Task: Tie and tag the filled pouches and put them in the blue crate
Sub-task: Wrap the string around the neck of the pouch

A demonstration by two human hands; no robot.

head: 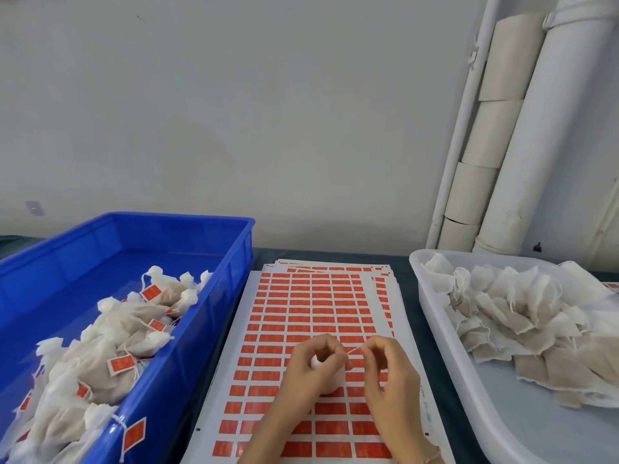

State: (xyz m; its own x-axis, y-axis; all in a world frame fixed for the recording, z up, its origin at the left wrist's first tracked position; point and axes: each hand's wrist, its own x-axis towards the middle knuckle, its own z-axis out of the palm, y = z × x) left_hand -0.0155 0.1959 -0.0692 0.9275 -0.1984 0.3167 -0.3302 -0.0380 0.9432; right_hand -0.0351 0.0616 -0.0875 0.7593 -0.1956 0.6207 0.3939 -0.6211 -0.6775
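Observation:
My left hand (310, 366) grips a small white filled pouch (330, 380) above the sheet of red labels (311, 316). My right hand (388, 366) pinches a thin string or a red tag seen edge-on (355, 350) that runs from the pouch. Which of the two it is, I cannot tell. The blue crate (187, 333) on the left holds several tied pouches with red tags (100, 349). One tag (134, 437) hangs over the crate's near rim.
A white tray (432, 316) on the right holds a heap of untied filled pouches (522, 313). More label sheets lie stacked under the top one. White pipes and cardboard tubes (495, 135) stand against the wall at the back right.

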